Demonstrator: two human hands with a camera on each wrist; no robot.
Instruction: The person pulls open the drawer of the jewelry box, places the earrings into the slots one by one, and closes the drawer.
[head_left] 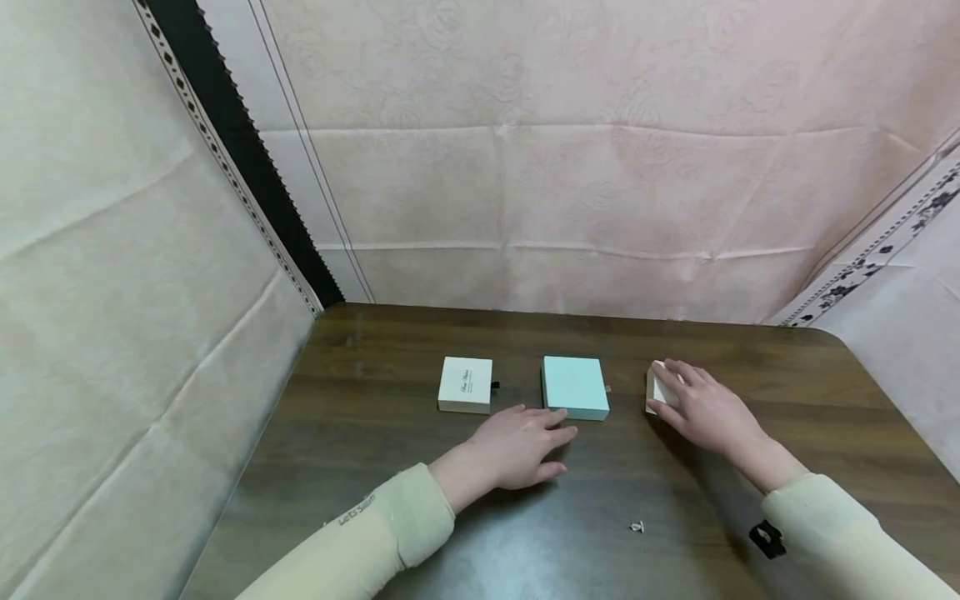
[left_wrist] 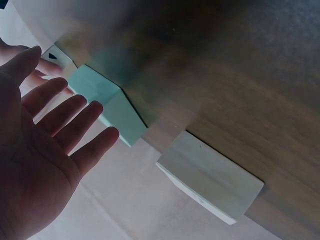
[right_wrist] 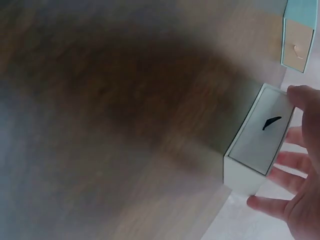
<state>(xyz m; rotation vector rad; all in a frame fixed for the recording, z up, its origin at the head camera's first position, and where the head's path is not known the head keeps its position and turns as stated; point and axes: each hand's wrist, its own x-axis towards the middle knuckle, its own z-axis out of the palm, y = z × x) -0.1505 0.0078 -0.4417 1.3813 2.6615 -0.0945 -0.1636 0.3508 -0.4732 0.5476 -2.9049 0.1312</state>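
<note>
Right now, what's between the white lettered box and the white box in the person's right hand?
In the head view, the turquoise drawer box lies between them, with bare wooden tabletop showing on both sides of it.

Pale glare across the tabletop (head_left: 570, 525)

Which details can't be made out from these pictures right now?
Small silver piece: too small in the head view to identify.
Right white box: its top is largely covered by the right hand in the head view.
Left white box: its lettering is too small to read in the head view.
Turquoise box: its inside is hidden by the casing in the head view.
Left sleeve: cut off by the head view's bottom edge.
</note>
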